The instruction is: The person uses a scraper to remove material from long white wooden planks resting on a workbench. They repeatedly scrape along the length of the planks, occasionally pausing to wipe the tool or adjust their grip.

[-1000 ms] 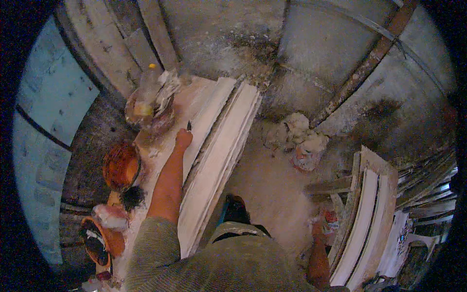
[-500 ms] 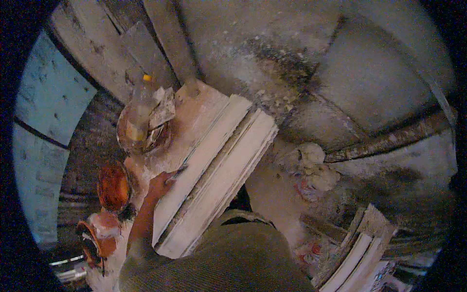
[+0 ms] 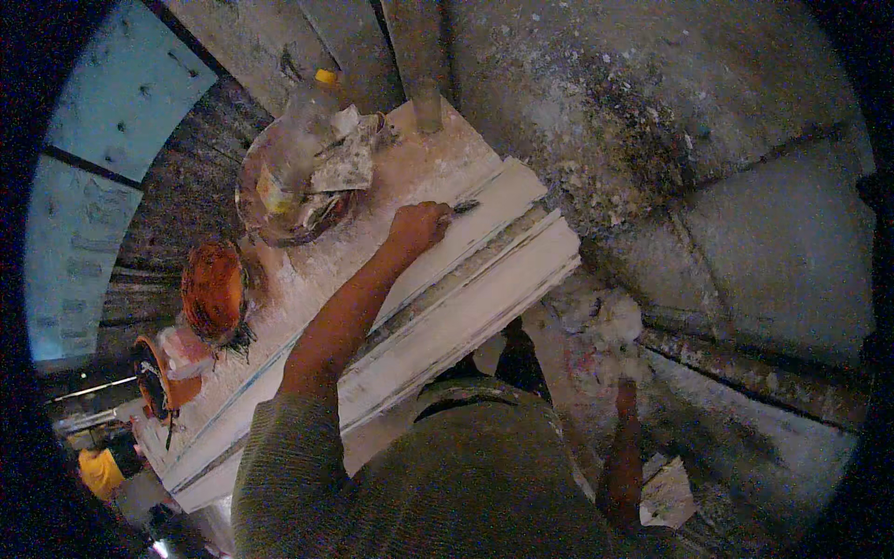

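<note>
"How is the left hand [image 3: 421, 226] holding?"

"It's gripping a small dark tool [image 3: 466, 206], fingers curled tight, and the tool is pointing out over the white strip [image 3: 442, 261] on the table [image 3: 298, 279]."

"And the right hand [image 3: 627, 387]?"

"It's hanging, blurred, near pale lumps [image 3: 605, 317]; whether it's holding anything, I cannot tell."

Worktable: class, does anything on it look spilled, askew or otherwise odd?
Yes: whitish residue is smeared over the tabletop between the orange bowl and the long white strips. It looks like spillage, though perhaps just work mess.
</note>
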A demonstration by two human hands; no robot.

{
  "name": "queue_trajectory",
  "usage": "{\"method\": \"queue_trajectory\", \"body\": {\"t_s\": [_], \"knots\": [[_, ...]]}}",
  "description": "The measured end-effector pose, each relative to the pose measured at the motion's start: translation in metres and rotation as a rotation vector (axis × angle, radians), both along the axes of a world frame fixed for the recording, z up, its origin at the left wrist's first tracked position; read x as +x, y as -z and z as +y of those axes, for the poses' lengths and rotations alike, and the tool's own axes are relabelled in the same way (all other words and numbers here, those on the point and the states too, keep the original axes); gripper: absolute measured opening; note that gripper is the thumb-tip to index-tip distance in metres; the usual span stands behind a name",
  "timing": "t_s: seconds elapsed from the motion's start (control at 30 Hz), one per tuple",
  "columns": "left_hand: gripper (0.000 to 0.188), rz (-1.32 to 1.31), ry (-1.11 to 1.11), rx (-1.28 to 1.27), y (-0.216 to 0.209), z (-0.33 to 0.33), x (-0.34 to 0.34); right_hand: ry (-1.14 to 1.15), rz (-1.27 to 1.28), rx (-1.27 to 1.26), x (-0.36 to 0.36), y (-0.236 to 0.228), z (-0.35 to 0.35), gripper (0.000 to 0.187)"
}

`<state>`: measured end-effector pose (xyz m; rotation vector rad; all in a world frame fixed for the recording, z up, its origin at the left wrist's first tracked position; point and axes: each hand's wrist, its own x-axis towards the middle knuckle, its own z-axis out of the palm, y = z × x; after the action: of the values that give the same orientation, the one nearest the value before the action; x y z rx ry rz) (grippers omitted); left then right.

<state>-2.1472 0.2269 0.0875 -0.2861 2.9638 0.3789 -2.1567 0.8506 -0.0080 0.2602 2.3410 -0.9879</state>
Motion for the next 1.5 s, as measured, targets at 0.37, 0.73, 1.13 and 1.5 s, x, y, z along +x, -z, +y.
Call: {"method": "queue_trajectory", "body": {"t_s": [0.37, 0.73, 1.13, 1.5], "knots": [[0.026, -0.040, -0.065, 0.053, -0.004, 0.030, -0.063, -0.029, -0.122, -0.018, -0.033, 0.004, 0.016, 0.051], [0.038, -0.248, -0.363, 0.455, -0.004, 0.029, -0.070, 0.033, -0.353, 0.084, -0.002, 0.007, 0.104, 0.055], [0.050, 0.017, -0.444, 0.809, 0.087, 0.067, -0.154, -0.034, -0.253, -0.018, -0.099, 0.017, 0.031, 0.060], [0.031, 0.077, -0.421, 0.418, 0.076, 0.063, -0.081, 0.167, -0.083, -0.336, -0.178, -0.028, -0.039, 0.065]]}}
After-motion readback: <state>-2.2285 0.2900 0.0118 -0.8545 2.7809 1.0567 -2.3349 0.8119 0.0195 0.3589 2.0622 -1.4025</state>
